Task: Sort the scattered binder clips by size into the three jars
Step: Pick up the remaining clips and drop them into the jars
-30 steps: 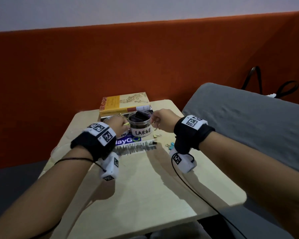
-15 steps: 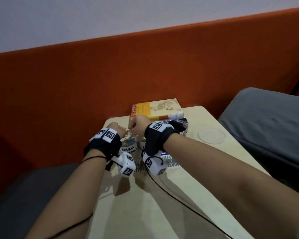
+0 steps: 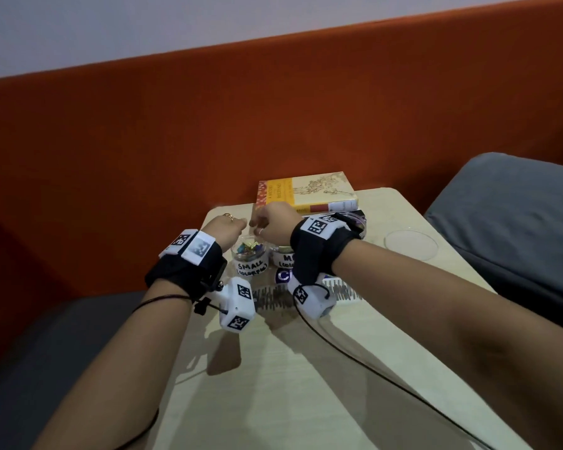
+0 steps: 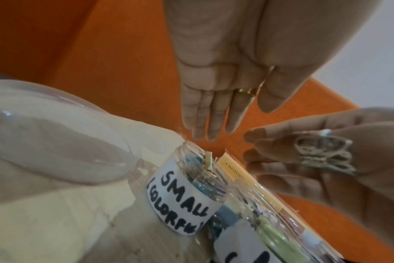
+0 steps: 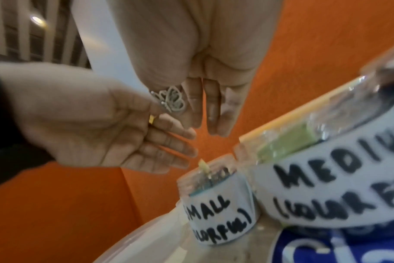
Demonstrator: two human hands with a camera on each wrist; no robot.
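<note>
Both hands hover over the jar labelled SMALL [image 3: 249, 257]. My left hand [image 3: 229, 227] is just left of its mouth, and the left wrist view shows the left hand [image 4: 214, 113] with straight fingers holding nothing. My right hand [image 3: 270, 222] is close on the right; in the right wrist view the right hand [image 5: 205, 113] also has straight fingers and is empty. A small yellow binder clip [image 4: 208, 161] is at the mouth of the SMALL jar [image 4: 187, 192], above several coloured clips. The MEDIUM jar [image 5: 326, 178] stands right beside the SMALL jar [image 5: 218, 204].
A yellow book [image 3: 307, 193] lies at the back of the small wooden table [image 3: 306, 384]. The third jar [image 3: 358, 219] is partly hidden behind my right wrist. One clear lid [image 3: 410, 244] lies to the right, another [image 4: 56, 142] to the left. An orange wall is behind, grey cushions at both sides.
Both hands moved left from the LARGE jar to above the SMALL jar. The left hand, which pinched a yellow clip, has let it go at the jar's mouth.
</note>
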